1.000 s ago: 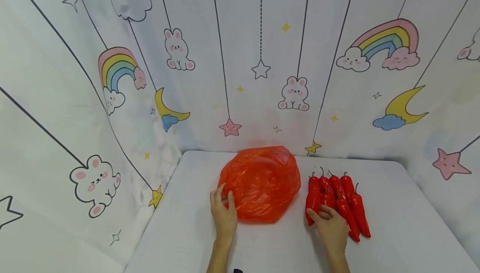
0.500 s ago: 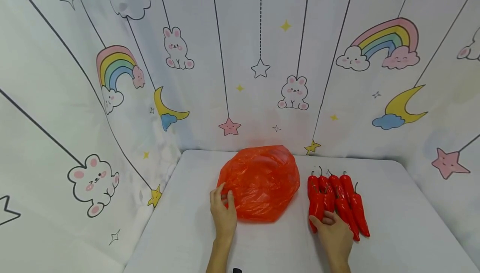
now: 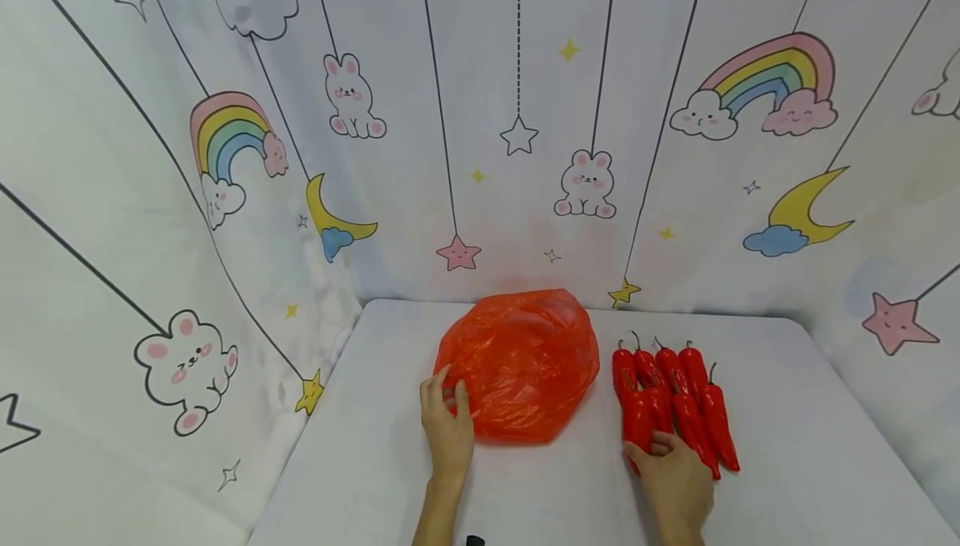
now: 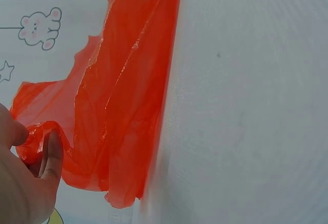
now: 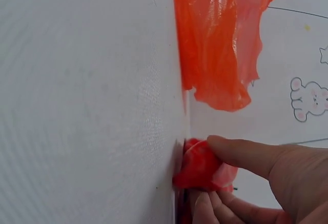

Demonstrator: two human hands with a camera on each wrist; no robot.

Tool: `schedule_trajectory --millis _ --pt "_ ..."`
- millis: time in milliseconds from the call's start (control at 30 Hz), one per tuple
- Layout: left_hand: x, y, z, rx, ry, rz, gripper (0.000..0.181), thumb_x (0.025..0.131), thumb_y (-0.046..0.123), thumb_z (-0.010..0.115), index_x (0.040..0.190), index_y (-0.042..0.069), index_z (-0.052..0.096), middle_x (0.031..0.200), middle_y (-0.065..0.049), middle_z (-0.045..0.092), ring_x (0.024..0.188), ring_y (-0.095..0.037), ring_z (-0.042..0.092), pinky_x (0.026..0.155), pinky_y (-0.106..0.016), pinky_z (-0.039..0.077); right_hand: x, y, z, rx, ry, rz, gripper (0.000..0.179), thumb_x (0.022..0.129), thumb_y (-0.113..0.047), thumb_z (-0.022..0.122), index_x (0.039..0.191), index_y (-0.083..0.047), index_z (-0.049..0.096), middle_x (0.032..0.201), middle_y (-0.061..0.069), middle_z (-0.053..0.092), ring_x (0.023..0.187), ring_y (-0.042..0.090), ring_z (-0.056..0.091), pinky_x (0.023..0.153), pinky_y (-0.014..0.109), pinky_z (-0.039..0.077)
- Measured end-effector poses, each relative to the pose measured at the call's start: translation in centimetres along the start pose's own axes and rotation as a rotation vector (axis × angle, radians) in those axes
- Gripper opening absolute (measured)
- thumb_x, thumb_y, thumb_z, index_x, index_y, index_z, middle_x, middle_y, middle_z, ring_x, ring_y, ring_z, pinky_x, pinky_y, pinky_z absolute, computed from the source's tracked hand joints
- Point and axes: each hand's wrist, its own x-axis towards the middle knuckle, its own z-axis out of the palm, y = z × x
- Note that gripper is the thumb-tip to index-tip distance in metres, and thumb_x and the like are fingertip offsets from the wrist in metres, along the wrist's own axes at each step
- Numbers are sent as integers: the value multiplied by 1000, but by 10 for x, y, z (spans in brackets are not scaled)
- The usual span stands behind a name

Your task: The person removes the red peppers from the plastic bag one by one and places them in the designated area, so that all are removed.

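Note:
A red plastic bag (image 3: 525, 371) stands open on the white table, its thin side walls showing in the left wrist view. My left hand (image 3: 448, 433) pinches the bag's near-left rim between thumb and fingers. To the right of the bag, several shiny red chili peppers (image 3: 693, 425) with thin dark stems lie side by side in two rows. My right hand (image 3: 677, 483) holds the nearest-left chili pepper (image 3: 637, 419) by its lower end, thumb on one side and fingers on the other. This held pepper (image 5: 200, 165) is low beside the tabletop in the right wrist view.
The white table (image 3: 360, 463) meets a cloth backdrop (image 3: 405, 112) printed with bunnies, stars and rainbows, which rises behind and at both sides. A small black object (image 3: 475, 541) shows at the bottom edge of the head view.
My right hand has shifted the held chili pepper slightly nearer to me and to the right, away from the leftmost pepper of the far row. My left hand keeps its place on the bag.

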Motion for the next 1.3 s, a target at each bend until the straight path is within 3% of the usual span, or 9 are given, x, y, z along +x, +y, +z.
schedule_trajectory --millis 333,500,700,967,1133,1300 --pt "0 -1 1 4 -11 -14 34 105 13 63 138 9 61 120 -6 57 99 -15 60 81 -21 56 5 1 -2 -78 -41 45 70 71 -39 97 117 5 68 90 20 75 88 38 67 70 55 53" --pt "0 -1 2 8 -13 -24 33 105 13 63 138 10 61 120 -5 57 99 -14 59 82 -22 56 5 2 -2 -50 -48 62 70 69 -38 98 114 4 68 83 16 72 82 33 65 73 54 54" --pt "-1 0 2 6 -14 -14 33 105 14 63 138 9 61 121 -6 57 99 -14 59 83 -22 56 3 4 -2 -56 -35 47 65 69 -41 97 107 4 70 71 8 68 73 27 62 67 48 53" --pt "-2 0 2 12 -15 -17 33 105 13 63 138 8 61 121 -6 57 99 -14 59 83 -22 56 3 4 -4 -58 -32 60 62 73 -41 95 108 3 71 72 8 70 72 27 62 67 48 54" --pt "1 -1 0 19 -16 2 35 104 12 65 138 8 61 121 -6 58 101 -15 60 82 -22 56 1 1 -6 -30 6 3 58 75 -40 94 107 2 71 71 9 68 65 24 62 63 43 54" --pt "4 -3 -5 34 -19 18 39 100 10 71 138 8 61 123 -7 57 104 -16 59 82 -22 55 -3 -4 -7 58 111 -176 52 79 -43 91 107 -2 75 72 5 70 60 17 62 52 25 50"
